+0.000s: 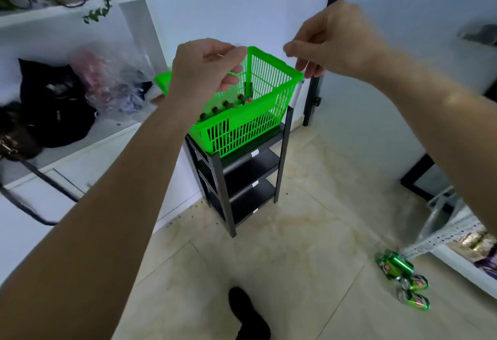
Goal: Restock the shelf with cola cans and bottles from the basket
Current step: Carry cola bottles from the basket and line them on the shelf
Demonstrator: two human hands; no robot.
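Your left hand [200,70] grips the near-left rim of the green basket [258,119], and your right hand [330,41] pinches its far-right corner. The basket sits tilted atop the black shelf [242,178], bottles [226,105] inside.

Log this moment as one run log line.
left hand grips basket rim | right hand at far rim | basket on shelf | bottles inside

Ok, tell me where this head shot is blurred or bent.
Head view: motion blur smears the bags on the left and the green cans on the floor; the wide lens bows the forearms and door frame; the green basket and black shelf stay fairly sharp; light is flat and bluish.
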